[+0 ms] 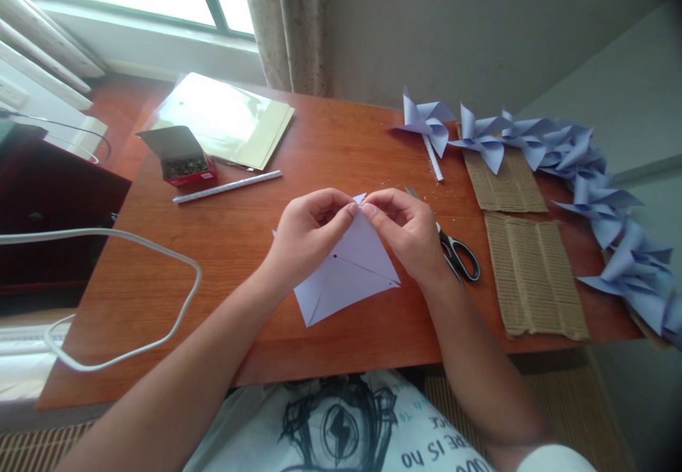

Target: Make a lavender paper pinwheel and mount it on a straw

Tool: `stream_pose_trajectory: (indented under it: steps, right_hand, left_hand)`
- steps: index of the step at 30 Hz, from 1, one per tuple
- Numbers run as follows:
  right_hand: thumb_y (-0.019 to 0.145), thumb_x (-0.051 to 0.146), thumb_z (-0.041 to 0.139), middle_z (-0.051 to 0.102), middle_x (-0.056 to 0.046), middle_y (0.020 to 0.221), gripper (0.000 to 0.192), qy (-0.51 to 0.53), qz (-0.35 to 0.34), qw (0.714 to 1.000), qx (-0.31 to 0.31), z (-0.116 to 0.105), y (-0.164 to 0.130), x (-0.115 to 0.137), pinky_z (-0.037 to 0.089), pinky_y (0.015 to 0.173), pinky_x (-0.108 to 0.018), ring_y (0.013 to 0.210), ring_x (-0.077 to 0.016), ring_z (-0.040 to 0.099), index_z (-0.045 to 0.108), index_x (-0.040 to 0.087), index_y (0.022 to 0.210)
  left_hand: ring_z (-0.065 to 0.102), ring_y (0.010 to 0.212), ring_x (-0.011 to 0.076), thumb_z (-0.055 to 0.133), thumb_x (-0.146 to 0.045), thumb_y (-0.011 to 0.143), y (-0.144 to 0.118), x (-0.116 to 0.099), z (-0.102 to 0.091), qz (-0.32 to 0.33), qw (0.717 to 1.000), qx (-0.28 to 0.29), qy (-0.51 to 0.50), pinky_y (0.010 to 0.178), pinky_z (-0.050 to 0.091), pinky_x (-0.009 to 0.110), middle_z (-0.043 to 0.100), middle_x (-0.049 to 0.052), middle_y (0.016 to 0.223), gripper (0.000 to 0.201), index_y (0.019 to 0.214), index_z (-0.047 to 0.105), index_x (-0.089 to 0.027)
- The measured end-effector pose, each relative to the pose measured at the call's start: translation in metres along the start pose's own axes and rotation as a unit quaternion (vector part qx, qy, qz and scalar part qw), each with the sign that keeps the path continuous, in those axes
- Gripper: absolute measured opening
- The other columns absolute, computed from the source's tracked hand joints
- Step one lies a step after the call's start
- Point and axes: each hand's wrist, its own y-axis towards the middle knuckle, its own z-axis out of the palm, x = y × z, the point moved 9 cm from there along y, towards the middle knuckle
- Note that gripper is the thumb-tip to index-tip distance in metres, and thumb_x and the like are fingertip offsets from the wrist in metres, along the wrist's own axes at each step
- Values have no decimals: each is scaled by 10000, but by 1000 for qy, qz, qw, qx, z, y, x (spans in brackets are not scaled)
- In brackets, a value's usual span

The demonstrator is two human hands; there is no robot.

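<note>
Wooden table [341,148] bears scissors [450,243] between cut paper [354,280] and cardboard [536,276]

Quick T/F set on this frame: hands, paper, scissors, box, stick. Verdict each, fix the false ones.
1. The left hand and right hand both have fingertips at the far corner of the pale paper. True.
2. The scissors lie left of the paper. False: they lie to its right, by the right forearm.
3. The red box stands with its lid open. True.
4. The loose stick beside the box lies on cardboard. False: it lies on the table.
5. Paper pinwheels line the table's right side. True.
</note>
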Motion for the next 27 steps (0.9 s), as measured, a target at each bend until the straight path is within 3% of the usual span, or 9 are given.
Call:
stream_pose_trajectory:
  steps: [27]
  right_hand:
    - [906,292,693,747,-12,880,69,-65,-53,996,-17,-1,-1,7,593,743,-306,832,-172,707,708,228,884]
  left_hand:
    - [504,623,125,681,-353,880,-1,-6,1,49,997,-5,67,530,382,225,625,21,686,215,798,708,-156]
